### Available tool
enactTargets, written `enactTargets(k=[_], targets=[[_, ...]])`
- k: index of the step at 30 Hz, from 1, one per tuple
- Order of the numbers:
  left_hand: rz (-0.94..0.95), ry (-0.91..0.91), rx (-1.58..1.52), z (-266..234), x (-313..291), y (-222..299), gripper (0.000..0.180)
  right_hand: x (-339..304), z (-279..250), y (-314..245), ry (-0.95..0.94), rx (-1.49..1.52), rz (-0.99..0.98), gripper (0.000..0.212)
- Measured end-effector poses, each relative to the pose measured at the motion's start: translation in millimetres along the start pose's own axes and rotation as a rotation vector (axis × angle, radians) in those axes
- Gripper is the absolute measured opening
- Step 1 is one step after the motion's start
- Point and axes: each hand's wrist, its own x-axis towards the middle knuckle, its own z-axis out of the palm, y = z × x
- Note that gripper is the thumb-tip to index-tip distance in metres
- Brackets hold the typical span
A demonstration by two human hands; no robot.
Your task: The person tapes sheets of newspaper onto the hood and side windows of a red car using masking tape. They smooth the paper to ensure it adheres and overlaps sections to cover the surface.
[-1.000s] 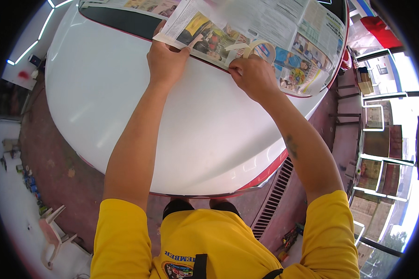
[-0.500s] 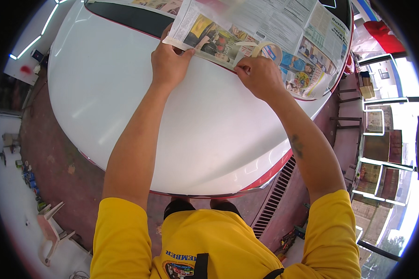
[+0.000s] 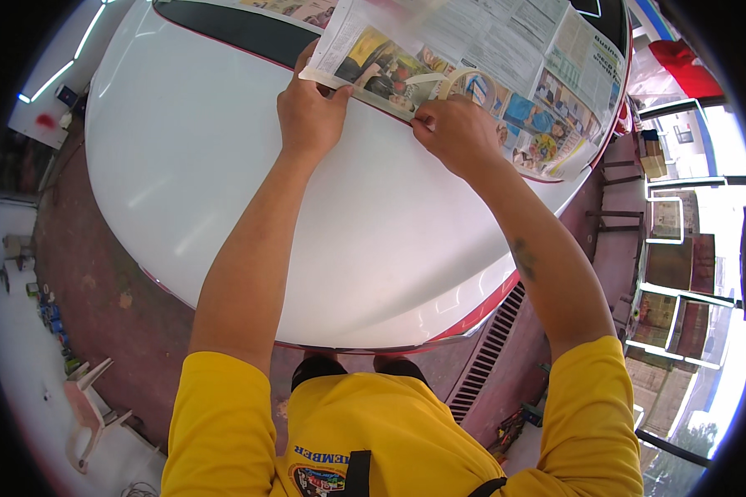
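Pinching the corner of a newspaper sheet, the left hand is nearly closed, its thumb at the sheet's near edge and its other fingers partly hidden behind the corner. To its right, the right hand is curled closed at the same edge, holding a tape roll that rises just beyond its knuckles; the fingers hide exactly how the roll is gripped. A loose pale tape strip juts from the roll toward the left hand. Between the two grips, the paper's near edge—bordered with tape—runs just above a red line. Beyond the hands, the sheet spreads away and to the right; dark glass shows left of the left hand. Nearer than both grips lies a broad white car panel—smooth and glossy—under the forearms.
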Motion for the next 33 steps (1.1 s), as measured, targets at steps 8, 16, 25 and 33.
enactTargets(k=[8, 16, 25, 33], targets=[[-0.057, -0.028, -0.008, -5.7, 2.5, 2.3, 0.072, -13.9, -9.4, 5.3, 0.056, -0.059, -0.045, 0.014], [-0.096, -0.061, -0.069, -3.2, 3.7, 2.1, 0.076, -6.5, 1.0, -0.1, 0.124, -0.025, -0.072, 0.01], [-0.076, -0.038, -0.055, -2.6, 4.0, -0.2, 0.074, -0.7, 4.9, -4.3, 0.103, -0.015, -0.042, 0.012], [-0.032, -0.022, -0.064, -2.7, 1.1, -0.8, 0.071, 5.3, -0.3, -12.4, 0.059, -0.02, -0.01, 0.015]])
